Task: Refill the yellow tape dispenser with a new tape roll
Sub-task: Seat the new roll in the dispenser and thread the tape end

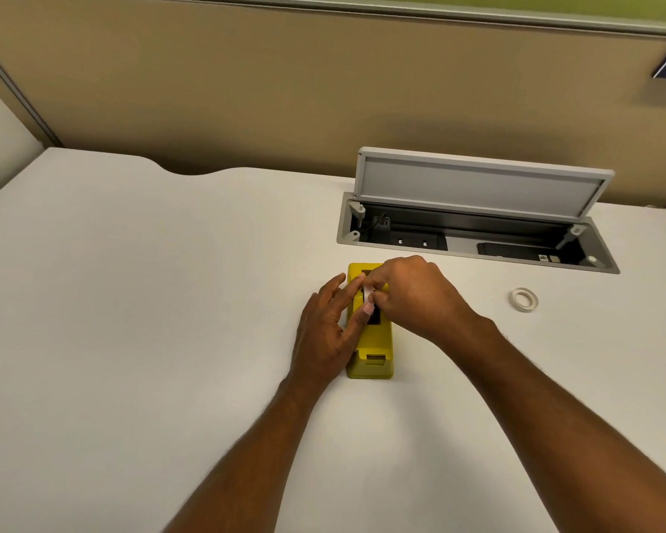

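Note:
The yellow tape dispenser (373,352) stands on the white desk, its cutter end toward me. My left hand (325,332) rests flat against the dispenser's left side, thumb lying over the top slot. My right hand (412,294) reaches over the far part of the dispenser, its fingertips pinching a white tape roll (367,291) that sits in the slot; only a sliver of it shows between my fingers. A second white tape roll (524,299) lies flat on the desk to the right, apart from both hands.
The white desk (131,302) extends widely to the left and toward me. Behind the dispenser a grey cable box (477,240) is sunk into the desk with its lid (477,186) propped open. A tan partition wall (285,90) closes off the back.

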